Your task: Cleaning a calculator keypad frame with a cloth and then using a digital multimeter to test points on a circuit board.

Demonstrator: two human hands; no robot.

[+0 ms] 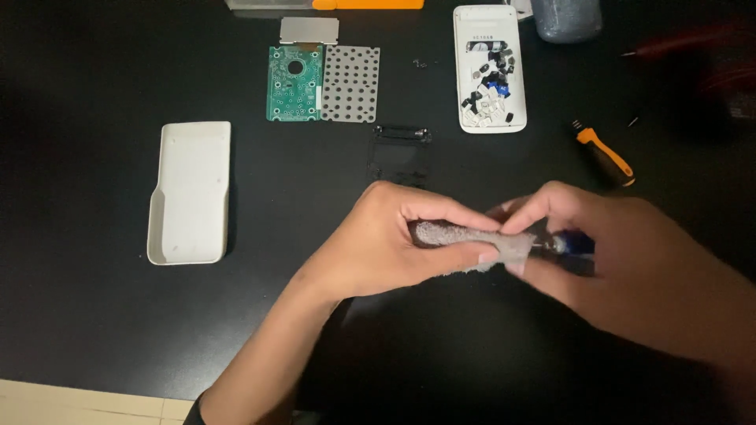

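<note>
My left hand is closed around a small grey cloth, which sticks out between thumb and fingers. My right hand pinches the cloth's right end and also holds a small blue object, mostly hidden by the fingers. Both hands meet low over the black table, near its middle.
A white back cover lies at left. Further back lie a green circuit board, a grey dotted key mat and a white front shell holding several loose keys. An orange-handled screwdriver lies at right. A dark clear frame lies behind the hands.
</note>
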